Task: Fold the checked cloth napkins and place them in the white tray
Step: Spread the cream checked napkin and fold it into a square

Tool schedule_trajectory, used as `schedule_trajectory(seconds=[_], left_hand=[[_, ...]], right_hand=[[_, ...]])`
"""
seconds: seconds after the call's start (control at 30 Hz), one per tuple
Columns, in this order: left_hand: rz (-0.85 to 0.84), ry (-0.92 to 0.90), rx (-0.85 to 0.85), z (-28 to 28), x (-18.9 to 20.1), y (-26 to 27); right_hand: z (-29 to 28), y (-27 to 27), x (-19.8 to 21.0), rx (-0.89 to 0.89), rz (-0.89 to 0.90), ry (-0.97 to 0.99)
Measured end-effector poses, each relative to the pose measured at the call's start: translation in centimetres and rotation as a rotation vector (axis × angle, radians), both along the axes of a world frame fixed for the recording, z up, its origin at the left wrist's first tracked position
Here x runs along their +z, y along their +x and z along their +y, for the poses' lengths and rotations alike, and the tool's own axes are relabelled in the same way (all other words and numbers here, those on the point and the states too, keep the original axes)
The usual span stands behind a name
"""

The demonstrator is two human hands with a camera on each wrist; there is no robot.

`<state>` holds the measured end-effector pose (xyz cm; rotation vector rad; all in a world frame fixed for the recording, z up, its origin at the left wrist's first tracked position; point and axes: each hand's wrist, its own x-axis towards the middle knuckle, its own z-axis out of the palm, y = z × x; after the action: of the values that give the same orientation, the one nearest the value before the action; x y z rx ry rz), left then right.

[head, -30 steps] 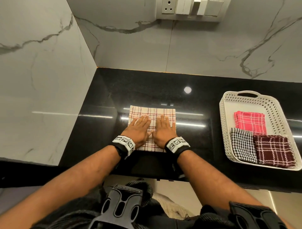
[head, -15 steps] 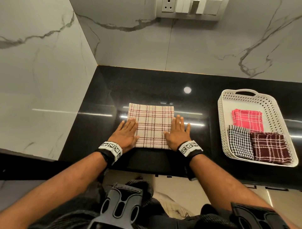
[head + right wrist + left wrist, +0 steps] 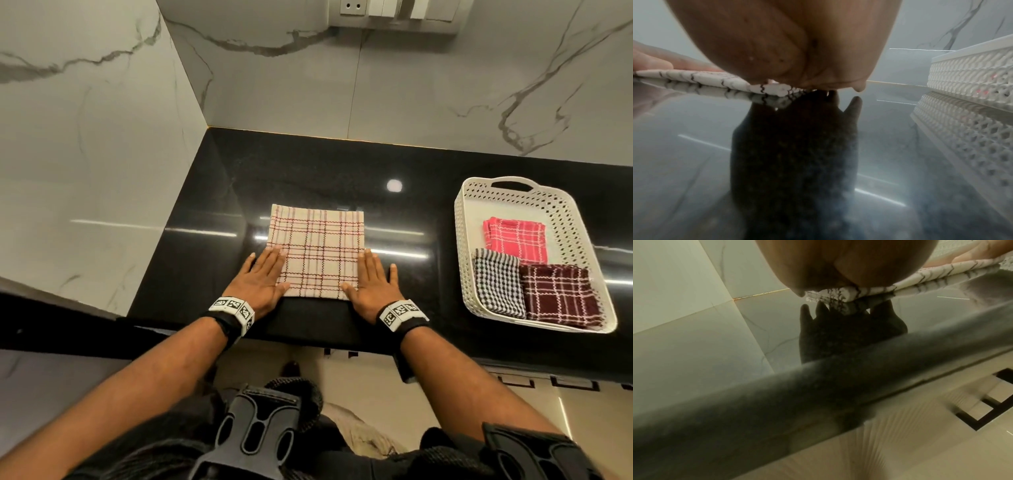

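Note:
A folded cream napkin with red checks (image 3: 317,251) lies flat on the black counter (image 3: 308,171). My left hand (image 3: 262,279) lies flat with straight fingers over its near left corner. My right hand (image 3: 371,281) lies flat the same way over its near right corner. In the left wrist view the palm (image 3: 849,264) presses the napkin's folded edge (image 3: 838,292); in the right wrist view the palm (image 3: 787,40) presses the other corner (image 3: 768,90). The white perforated tray (image 3: 462,240) stands to the right and holds three folded napkins: pink (image 3: 515,240), black-and-white (image 3: 498,286) and maroon (image 3: 558,294).
Marble walls close the counter at the left (image 3: 85,171) and back (image 3: 376,85), with a socket plate (image 3: 397,10) up top. The counter's front edge (image 3: 308,339) runs just below my wrists. The tray wall (image 3: 972,78) stands close to the right of my right hand.
Both hands slid apart from the napkin's middle to its left and right near corners, smoothing it flat. The napkin and the tray stayed in place.

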<state>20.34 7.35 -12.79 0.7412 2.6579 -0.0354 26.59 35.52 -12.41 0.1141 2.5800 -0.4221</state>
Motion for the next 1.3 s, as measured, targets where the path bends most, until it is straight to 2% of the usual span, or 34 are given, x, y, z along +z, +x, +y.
schedule_trajectory(seconds=[0.23,0.4,0.5,0.67,0.77,0.83,0.93,1.0,1.1,1.23,1.3], left_hand=[[-0.025,0.027,0.044,-0.3,0.2,1.9],[-0.02,0.029,0.024,-1.0,0.0,3.6],[-0.007,0.011,-0.014,-1.5,-0.3,4.7],[-0.035,-0.037,-0.063,-2.1,-0.5,6.2],[0.038,-0.07,-0.088,-2.5,-0.8,7.8],[0.093,-0.034,-0.068,-2.8,-1.4,9.1],[0.154,0.14,-0.069,-3.9,-2.1,10.1],[0.072,0.349,0.012,-4.7,-1.6,10.6],[-0.035,0.718,0.293,-5.1,0.3,10.5],[0.023,0.801,0.499,-3.6,2.7,8.6],[0.05,0.814,0.573,-2.7,3.1,6.9]], right_hand=[[-1.2,1.1,0.6,-0.092,0.025,0.006],[-1.0,3.0,0.4,0.093,0.09,0.005],[-0.3,4.4,-0.1,0.127,0.101,-0.032],[0.5,6.4,-0.4,0.257,0.068,0.068],[0.1,7.6,-0.7,0.286,0.076,0.117],[-0.4,8.8,-1.0,0.33,0.101,0.164],[-0.3,10.1,-1.2,0.329,0.147,0.17],[-0.1,10.8,-0.9,0.312,0.169,0.12],[0.8,10.7,0.0,0.202,0.206,-0.079],[1.1,9.0,2.3,-0.1,0.401,-0.515],[0.6,7.0,3.7,-0.29,0.418,-0.643]])
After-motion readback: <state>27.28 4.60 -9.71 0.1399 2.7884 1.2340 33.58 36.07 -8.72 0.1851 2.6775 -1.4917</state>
